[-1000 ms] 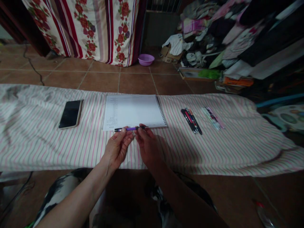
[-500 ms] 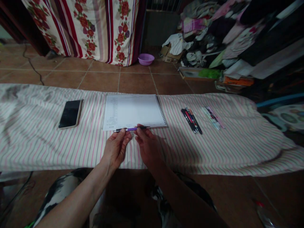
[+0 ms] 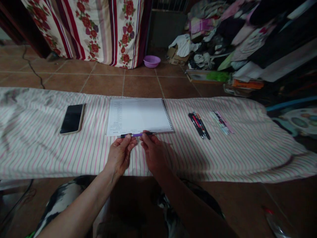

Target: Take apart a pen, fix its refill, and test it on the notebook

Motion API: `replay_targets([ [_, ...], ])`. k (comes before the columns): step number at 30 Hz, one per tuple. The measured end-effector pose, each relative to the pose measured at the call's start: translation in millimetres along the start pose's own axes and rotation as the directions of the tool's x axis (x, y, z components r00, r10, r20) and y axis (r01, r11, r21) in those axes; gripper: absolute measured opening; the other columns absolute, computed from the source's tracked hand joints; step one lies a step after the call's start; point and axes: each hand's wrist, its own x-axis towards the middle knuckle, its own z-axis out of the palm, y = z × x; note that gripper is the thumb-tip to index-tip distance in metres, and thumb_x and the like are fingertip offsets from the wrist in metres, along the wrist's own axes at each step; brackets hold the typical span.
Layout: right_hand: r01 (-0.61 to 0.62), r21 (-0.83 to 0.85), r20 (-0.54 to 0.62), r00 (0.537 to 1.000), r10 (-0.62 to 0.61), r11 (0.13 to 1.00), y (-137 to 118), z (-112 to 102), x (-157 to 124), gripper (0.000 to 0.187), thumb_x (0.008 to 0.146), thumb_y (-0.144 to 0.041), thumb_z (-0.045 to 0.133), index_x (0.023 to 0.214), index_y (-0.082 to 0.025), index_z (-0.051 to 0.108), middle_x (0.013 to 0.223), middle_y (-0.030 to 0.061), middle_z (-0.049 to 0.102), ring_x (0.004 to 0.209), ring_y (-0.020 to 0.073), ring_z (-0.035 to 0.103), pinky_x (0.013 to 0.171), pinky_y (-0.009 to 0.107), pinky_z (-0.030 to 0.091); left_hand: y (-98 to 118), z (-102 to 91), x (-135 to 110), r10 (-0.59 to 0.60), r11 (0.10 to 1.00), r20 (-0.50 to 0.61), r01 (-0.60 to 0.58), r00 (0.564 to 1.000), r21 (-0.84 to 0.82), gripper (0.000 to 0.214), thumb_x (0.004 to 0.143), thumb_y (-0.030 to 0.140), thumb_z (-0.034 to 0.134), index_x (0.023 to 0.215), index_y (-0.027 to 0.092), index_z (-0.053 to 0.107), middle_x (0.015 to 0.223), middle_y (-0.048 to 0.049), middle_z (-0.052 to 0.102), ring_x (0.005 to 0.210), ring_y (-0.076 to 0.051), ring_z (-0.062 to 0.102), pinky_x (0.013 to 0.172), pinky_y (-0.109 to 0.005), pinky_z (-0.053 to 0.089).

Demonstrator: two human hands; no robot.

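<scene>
A purple pen (image 3: 136, 135) with black ends lies level between my two hands, just at the near edge of the spiral notebook (image 3: 145, 114). My left hand (image 3: 121, 150) pinches it near its left end, thumb on top. With thumb and fingers, my right hand (image 3: 153, 148) grips it toward the right end. The notebook lies flat, its wire binding on the right; the page is mostly blank, with a printed column down the left side that is too small to read.
The striped cloth (image 3: 94, 155) covers the long low surface. A phone (image 3: 72, 119) lies at the left. To the right are a bunch of dark pens (image 3: 198, 125) and several pale pens (image 3: 221, 122). Beyond, a purple basin (image 3: 152, 61) stands on the tiled floor.
</scene>
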Motion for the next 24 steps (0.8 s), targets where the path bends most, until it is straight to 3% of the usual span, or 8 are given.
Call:
replay_targets([
  [8, -0.026, 0.069, 0.037, 0.999, 0.023, 0.997, -3.2, 1.7, -2.4, 0.022, 0.072, -0.035, 0.069, 0.092, -0.025, 0.067, 0.096, 0.0023, 0.07, 0.083, 0.0158, 0.066, 0.068, 0.027, 0.052, 1.1, -1.8, 1.0, 0.026, 1.0, 0.004, -0.026, 1.0, -0.017, 0.022, 0.087, 0.0, 0.05, 0.07, 0.008, 0.061, 0.058, -0.0046, 0.066, 0.051, -0.008, 0.064, 0.052, -0.012, 0.054],
  [14, -0.035, 0.079, 0.013, 0.999, 0.034, 0.996, -1.3, -2.1, 1.2, 0.021, 0.07, -0.031, 0.071, 0.09, -0.025, 0.069, 0.091, -0.0002, 0.068, 0.079, 0.0108, 0.063, 0.067, 0.021, 0.05, 2.7, -0.6, -1.0, 0.027, 0.999, -0.004, -0.027, 1.0, -0.045, 0.022, 0.087, 0.001, 0.05, 0.07, 0.009, 0.06, 0.058, -0.0036, 0.065, 0.051, -0.008, 0.064, 0.052, -0.013, 0.055],
  [24, 0.016, 0.03, -0.001, 1.0, -0.016, 0.999, 1.0, -3.8, 4.4, 0.019, 0.067, -0.032, 0.073, 0.084, -0.023, 0.071, 0.083, 0.0002, 0.067, 0.077, 0.0122, 0.061, 0.066, 0.023, 0.047, 0.0, -3.2, 3.0, 0.025, 1.0, 0.003, -0.025, 1.0, -0.016, 0.022, 0.087, -0.001, 0.05, 0.069, 0.007, 0.06, 0.056, -0.0057, 0.065, 0.05, -0.008, 0.064, 0.052, -0.012, 0.054],
])
